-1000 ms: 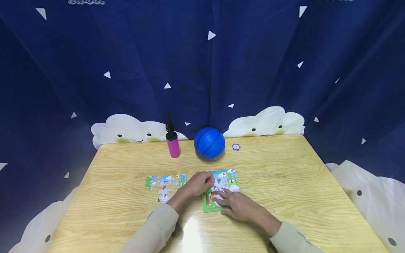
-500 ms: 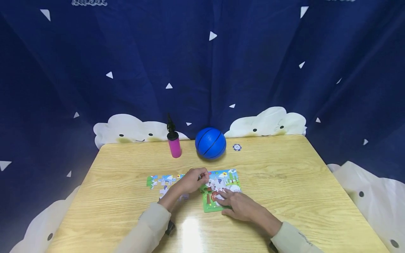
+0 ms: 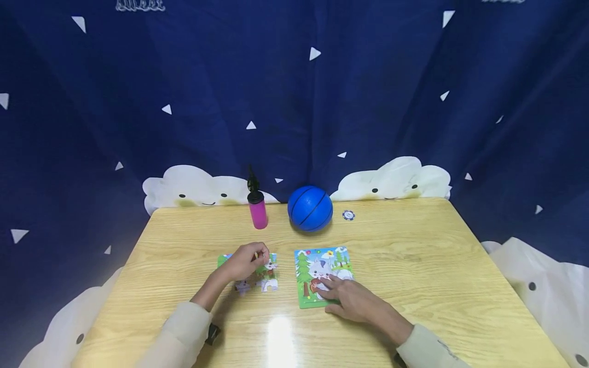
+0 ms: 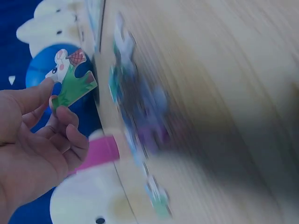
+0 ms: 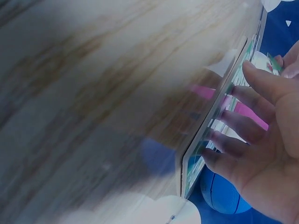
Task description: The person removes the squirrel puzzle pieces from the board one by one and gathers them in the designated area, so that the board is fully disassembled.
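Left hand (image 3: 246, 260) pinches a puzzle piece (image 4: 71, 83) above the loose pieces (image 3: 262, 278) left of table centre. Right hand (image 3: 349, 301), fingers spread flat, pins the puzzle board (image 3: 317, 276) steady mid-table (image 3: 414, 266); ball (image 3: 310, 208) and pump (image 3: 257, 209) sit along the far edge.

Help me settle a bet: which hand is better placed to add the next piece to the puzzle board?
Probably left: the left hand already pinches a puzzle piece, while the right hand rests flat on the puzzle board.

The table (image 3: 414, 255) is pale wood, glossy with a glare patch. The backdrop (image 3: 368, 102) is matt cloth. The ball (image 3: 310, 208) looks like matt, grooved rubber.
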A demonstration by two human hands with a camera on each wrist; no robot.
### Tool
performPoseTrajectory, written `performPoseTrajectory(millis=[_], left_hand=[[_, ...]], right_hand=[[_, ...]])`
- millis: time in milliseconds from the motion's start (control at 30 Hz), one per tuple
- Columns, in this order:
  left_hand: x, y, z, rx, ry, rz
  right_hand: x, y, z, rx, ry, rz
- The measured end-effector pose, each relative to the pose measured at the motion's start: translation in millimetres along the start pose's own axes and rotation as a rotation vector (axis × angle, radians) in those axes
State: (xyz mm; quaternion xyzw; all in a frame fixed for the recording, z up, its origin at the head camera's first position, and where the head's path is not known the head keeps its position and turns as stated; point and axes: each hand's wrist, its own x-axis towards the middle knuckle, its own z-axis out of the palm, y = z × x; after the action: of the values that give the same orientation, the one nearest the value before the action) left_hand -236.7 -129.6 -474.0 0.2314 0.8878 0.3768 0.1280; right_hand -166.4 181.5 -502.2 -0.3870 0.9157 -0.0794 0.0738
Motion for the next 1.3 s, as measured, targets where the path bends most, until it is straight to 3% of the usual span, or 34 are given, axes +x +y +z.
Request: performPoseTrajectory(millis=[133,300,567,900,1133,1300], left_hand=[[-12.5,-13.8,-12.6,-0.002,0.028,-0.021],[-25.5,-28.1,-28.7,-0.016,0.037,-0.092],[-44.1,-41.3,-43.7,0.0,-0.008,-0.194],[-62.0,-55.1,-47.2,0.012,-0.028,-0.206],[-61.8,-62.4,-41.9,0.034,-0.005,-0.293],[-61.8,-67.7,-37.4,0.024,0.023,-0.307]], right_hand=[[-2,1,-1,0.032,-0.001,0.01],[-1,0,-1,0.052,0.007,0.015],[0,1,1,0.057,0.013,0.021],[-1,-1,0,0.062,0.01,0.037],[-2,-1,1,0.062,0.006,0.043],[-2,0,2,0.052,0.018,0.027]])
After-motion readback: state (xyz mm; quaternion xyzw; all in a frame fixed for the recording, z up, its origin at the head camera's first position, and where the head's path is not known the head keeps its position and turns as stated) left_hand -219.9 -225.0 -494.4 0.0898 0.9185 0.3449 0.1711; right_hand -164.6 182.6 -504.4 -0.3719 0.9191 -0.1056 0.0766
